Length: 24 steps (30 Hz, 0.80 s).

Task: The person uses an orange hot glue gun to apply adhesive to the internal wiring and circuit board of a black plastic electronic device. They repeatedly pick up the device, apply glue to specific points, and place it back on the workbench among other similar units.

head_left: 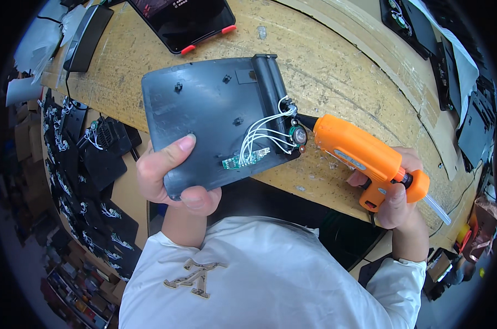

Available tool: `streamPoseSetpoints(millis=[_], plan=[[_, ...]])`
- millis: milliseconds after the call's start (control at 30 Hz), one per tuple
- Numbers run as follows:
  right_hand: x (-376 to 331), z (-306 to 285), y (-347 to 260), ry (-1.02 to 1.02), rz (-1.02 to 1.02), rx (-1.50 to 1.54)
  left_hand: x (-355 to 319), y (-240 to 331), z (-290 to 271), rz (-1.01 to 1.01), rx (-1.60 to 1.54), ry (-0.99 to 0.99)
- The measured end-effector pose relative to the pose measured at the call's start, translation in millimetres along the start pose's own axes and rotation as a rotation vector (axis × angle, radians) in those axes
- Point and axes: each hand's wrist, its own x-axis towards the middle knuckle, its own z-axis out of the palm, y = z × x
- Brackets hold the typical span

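Note:
My left hand (174, 170) grips the lower left corner of a black plastic panel (199, 115), thumb on its face. White wires (259, 129) run across the panel from a small green circuit board (245, 158) to a round component (298, 136) at its right edge. In my right hand (396, 197) is an orange hot glue gun (355, 145), with a clear glue stick (436, 209) poking out of its back. The gun's dark nozzle points left and meets or nearly meets the panel's edge, close to where the upper wires end.
A phone (188, 22) leans in a red-tipped stand at the back of the wooden table (314, 60). Several similar black panels with wires (94, 214) lie at the left, and more black parts (476, 131) at the right. A dark box-like device (89, 41) stands at the far left.

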Motion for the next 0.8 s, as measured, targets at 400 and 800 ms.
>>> streamPoseSetpoints(millis=[400, 800], plan=[[5, 0, 8, -0.065, -0.249, -0.085, -2, -2, -3, 0.038, 0.028, -0.035], [8, 11, -4, 0.001, -0.462, -0.426, 6, -4, -3, 0.212, 0.069, -0.129]])
